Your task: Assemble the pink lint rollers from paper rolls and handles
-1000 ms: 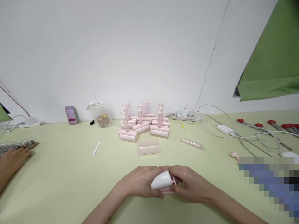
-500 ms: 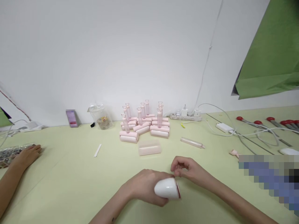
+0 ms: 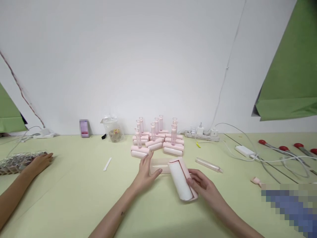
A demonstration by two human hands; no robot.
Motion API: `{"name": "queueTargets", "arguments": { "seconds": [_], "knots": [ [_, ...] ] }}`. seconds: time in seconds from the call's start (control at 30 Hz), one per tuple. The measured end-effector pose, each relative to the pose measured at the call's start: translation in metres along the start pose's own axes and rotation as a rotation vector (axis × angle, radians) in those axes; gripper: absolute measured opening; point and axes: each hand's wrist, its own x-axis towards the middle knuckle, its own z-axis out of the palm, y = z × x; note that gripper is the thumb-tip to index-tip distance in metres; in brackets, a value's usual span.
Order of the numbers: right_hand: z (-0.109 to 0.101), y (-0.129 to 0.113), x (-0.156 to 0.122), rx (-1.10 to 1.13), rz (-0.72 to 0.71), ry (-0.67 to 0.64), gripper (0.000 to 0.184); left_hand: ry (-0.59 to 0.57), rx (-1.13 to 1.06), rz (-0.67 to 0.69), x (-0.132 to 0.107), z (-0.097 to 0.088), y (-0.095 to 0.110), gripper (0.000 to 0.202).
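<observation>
A pink-and-white lint roller head [image 3: 180, 181] is tilted in my right hand [image 3: 204, 185], its thumb pressed on the pink casing and its fingers behind. A dark red line runs along the casing's edge. Behind it on the table lies a clear pinkish plastic cover [image 3: 158, 166], partly hidden by the roller head. My left hand [image 3: 144, 172] reaches around the cover's left end, thumb and fingers spread; I cannot tell whether it touches. Beyond my hands stand several pink lint rollers [image 3: 173, 148] with clear upright handles. A loose clear handle tube [image 3: 209, 165] lies to the right.
A white strip [image 3: 107, 164] and a bag-covered cup [image 3: 114, 130] are on the left. A co-worker's hand [image 3: 41, 165] rests on packed items at far left. On the right are a power strip [image 3: 201, 136], cables, a pink piece [image 3: 256, 180] and red-ended tools [image 3: 283, 148].
The lint roller head has passed from my left hand to my right and turned. My left hand has moved forward to the clear cover. The view has shifted slightly.
</observation>
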Motion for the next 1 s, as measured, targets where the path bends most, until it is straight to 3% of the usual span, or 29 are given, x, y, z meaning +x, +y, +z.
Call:
{"name": "queueTargets", "arguments": {
  "seconds": [0.13,0.33,0.5,0.7,1.0],
  "knots": [
    [-0.017,-0.006,0.007,-0.146,-0.051,0.071,0.039,-0.109,-0.006,-0.053,0.003,-0.004,-0.017,0.067],
    [-0.019,-0.022,0.002,-0.448,-0.227,0.056,0.033,-0.426,-0.184,-0.041,-0.015,0.010,0.002,0.070],
    [-0.009,-0.028,-0.003,-0.666,-0.316,-0.130,0.032,-0.419,-0.152,0.001,-0.017,0.016,0.006,0.068],
    [-0.011,-0.034,-0.004,-0.804,-0.414,-0.184,0.031,-0.434,-0.125,0.009,-0.014,0.015,0.006,0.064],
    [-0.005,-0.026,-0.007,-0.867,-0.313,-0.239,0.030,-0.462,-0.111,0.021,-0.014,0.013,0.008,0.059]
  ]
}}
